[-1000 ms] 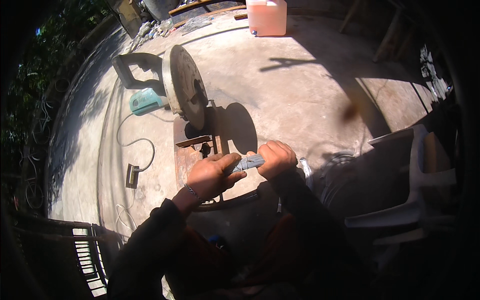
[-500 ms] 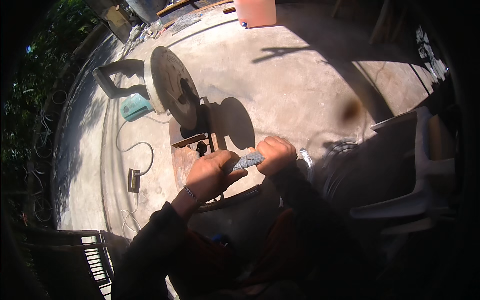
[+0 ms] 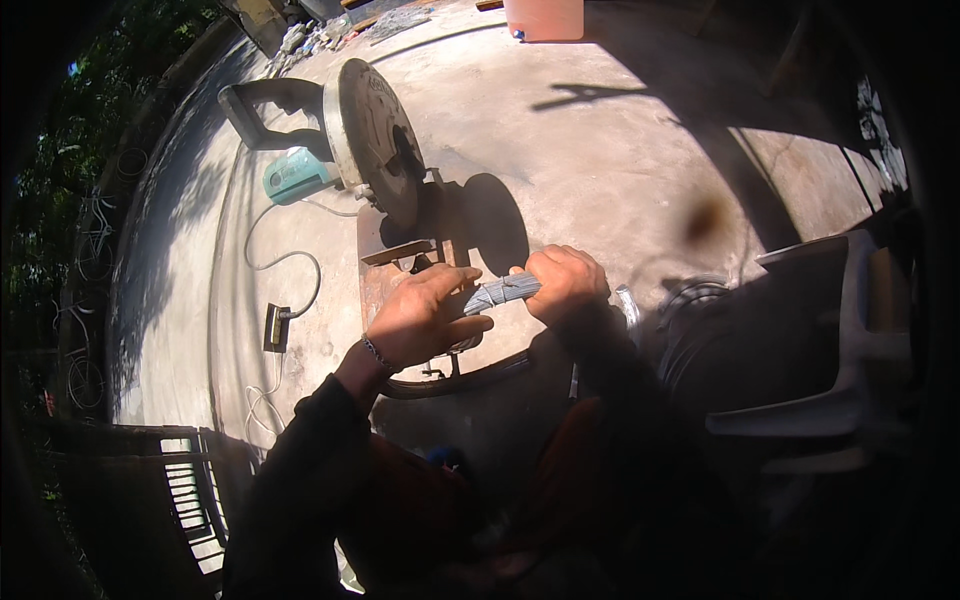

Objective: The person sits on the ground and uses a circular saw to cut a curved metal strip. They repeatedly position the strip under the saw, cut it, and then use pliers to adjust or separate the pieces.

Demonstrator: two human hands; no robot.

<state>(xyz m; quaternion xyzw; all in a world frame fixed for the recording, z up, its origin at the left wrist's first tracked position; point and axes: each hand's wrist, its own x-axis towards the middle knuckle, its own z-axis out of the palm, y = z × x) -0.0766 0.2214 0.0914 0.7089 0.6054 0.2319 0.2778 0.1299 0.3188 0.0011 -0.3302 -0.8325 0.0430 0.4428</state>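
Note:
A short bundle of thin grey metal wires point(image 3: 503, 291), tied round the middle, lies level between my hands. My right hand point(image 3: 568, 285) is closed round its right end. My left hand point(image 3: 418, 315), with a chain bracelet at the wrist, has its fingers and thumb spread apart at the bundle's left end. That end meets the palm side, and its tip is partly hidden. Just beyond my left hand stands a cut-off saw point(image 3: 375, 130) with a large round guard, a black handle and a rusty base, which my hand partly covers.
The saw's teal motor housing point(image 3: 297, 176) has a cord leading to a socket point(image 3: 274, 328) on the concrete floor. Coiled wire point(image 3: 692, 295) lies at the right, near a white plastic chair point(image 3: 850, 350). A pinkish container point(image 3: 545, 18) stands at the far edge. Bicycles point(image 3: 95, 240) show at the left.
My left fingers have spread from around the bundle. Both hands and the bundle appear slightly higher and farther right. The surroundings have shifted rightward with the view, and the saw also appears higher.

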